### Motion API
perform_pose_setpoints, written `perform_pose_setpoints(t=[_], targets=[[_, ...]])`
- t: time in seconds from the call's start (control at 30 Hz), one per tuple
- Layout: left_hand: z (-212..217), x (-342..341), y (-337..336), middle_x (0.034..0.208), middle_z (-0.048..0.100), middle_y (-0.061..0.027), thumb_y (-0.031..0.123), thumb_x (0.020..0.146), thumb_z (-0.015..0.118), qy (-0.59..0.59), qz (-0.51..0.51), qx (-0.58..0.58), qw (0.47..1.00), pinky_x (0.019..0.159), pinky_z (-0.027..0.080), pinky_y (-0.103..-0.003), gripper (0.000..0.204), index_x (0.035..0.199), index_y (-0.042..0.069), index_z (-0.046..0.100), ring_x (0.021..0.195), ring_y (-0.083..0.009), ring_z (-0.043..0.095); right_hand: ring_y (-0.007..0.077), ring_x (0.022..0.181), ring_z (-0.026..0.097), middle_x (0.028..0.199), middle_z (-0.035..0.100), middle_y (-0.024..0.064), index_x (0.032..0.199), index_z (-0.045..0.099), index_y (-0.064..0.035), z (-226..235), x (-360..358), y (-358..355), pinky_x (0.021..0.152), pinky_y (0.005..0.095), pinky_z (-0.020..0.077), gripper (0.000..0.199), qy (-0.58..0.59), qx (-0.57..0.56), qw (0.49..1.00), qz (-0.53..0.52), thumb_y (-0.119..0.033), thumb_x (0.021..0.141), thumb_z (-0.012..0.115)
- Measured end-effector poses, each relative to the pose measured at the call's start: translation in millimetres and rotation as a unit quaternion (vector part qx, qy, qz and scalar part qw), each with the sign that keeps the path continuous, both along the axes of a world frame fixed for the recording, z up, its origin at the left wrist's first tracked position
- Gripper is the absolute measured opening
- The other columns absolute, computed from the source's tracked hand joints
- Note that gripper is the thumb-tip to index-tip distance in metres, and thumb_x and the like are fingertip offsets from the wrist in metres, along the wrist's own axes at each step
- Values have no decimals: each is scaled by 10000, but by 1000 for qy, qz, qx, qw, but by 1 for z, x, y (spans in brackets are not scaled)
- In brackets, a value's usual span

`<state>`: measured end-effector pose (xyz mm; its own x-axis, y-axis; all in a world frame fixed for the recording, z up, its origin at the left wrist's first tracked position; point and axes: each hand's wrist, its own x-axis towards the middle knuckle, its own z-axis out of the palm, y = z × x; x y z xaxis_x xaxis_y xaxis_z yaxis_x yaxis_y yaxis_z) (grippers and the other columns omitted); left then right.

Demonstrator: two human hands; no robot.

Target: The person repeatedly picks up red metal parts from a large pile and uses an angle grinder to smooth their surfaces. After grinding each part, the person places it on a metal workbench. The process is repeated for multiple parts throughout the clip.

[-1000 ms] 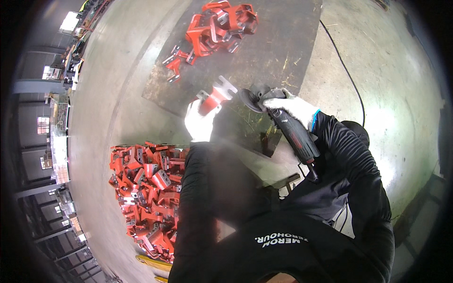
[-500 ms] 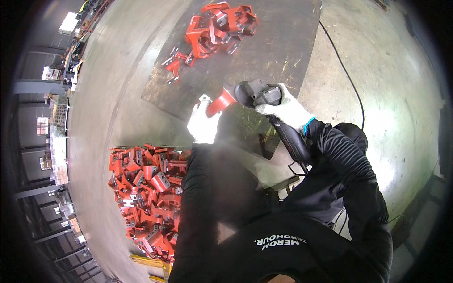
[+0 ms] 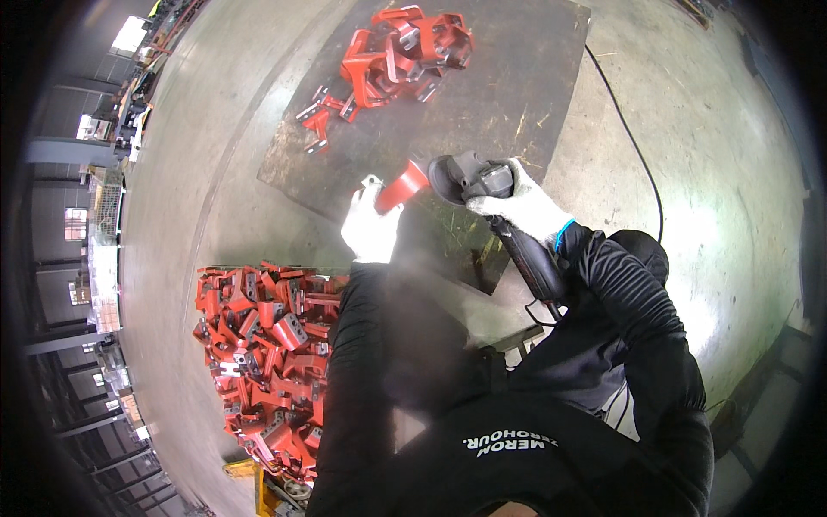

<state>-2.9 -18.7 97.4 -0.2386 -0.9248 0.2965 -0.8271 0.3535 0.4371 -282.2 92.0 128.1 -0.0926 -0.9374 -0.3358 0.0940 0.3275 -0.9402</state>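
Note:
My left hand [image 3: 370, 228], in a white glove, is closed on the near end of a red metal bracket [image 3: 403, 187]. A pale tab with a hole sticks up beside my fingers. My right hand [image 3: 524, 202], gloved in white with a blue cuff edge, grips the head of a black angle grinder [image 3: 482, 177]. The grinder's long body slants down toward my right leg. Its round disc end faces the far end of the bracket, very close to it; whether they touch I cannot tell.
A dark sheet [image 3: 482, 95] lies on the concrete floor with a pile of red brackets [image 3: 401, 56] at its far side. A bigger heap of red brackets [image 3: 267, 362] stands at my left, beside a yellow frame [image 3: 267, 491]. A black cable [image 3: 633, 129] curves across the floor at right.
Both hands keep their grips, and the bracket and grinder stay almost in place. The view has shifted slightly, so more of the yellow frame shows at lower left.

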Motion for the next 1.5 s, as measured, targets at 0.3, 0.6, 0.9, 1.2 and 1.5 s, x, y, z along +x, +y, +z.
perform_pose_setpoints(t=[0.3, 0.6, 0.9, 1.2, 1.5], targets=[[3, 2, 1, 1146, 707, -79, 280, 701, 923, 3, -10, -13, 1000, 857, 559, -389, 573, 1203, 103, 711, 1016, -298, 706, 185, 1025, 646, 1218, 638, 117, 1478, 445, -47, 4, -1, 2, 842, 334, 570, 868, -26, 16, 999, 16, -249, 788, 931], [4, 3, -1, 1144, 709, -90, 287, 705, 924, -7, 2, -8, 1000, 864, 559, -389, 559, 1189, 101, 717, 1015, -307, 708, 185, 1031, 645, 1210, 638, 114, 1482, 439, -52, -2, -3, 3, 852, 333, 569, 886, -9, 27, 999, 25, -277, 782, 934], [6, 6, -8, 1132, 717, -109, 177, 718, 855, 43, 37, 14, 998, 862, 560, -392, 495, 1188, 93, 726, 1004, -312, 714, 181, 1034, 642, 1195, 651, 111, 1474, 442, -43, 5, -5, 8, 888, 333, 561, 868, 14, 47, 998, 39, -256, 788, 930], [1, 4, 0, 1149, 711, -95, 288, 703, 922, -18, -8, -12, 1000, 864, 565, -393, 579, 1214, 112, 713, 1021, -309, 707, 169, 1022, 638, 1205, 638, 117, 1445, 432, -32, 10, -4, 4, 812, 329, 570, 853, -14, 13, 1000, -15, -243, 789, 935], [-3, -3, 9, 1151, 710, -87, 277, 705, 923, -32, -31, -12, 999, 848, 566, -400, 577, 1216, 115, 709, 1006, -320, 705, 171, 1050, 630, 1203, 634, 118, 1433, 438, -24, -2, -2, -1, 860, 331, 559, 836, -7, -9, 1000, -6, -236, 792, 931]])
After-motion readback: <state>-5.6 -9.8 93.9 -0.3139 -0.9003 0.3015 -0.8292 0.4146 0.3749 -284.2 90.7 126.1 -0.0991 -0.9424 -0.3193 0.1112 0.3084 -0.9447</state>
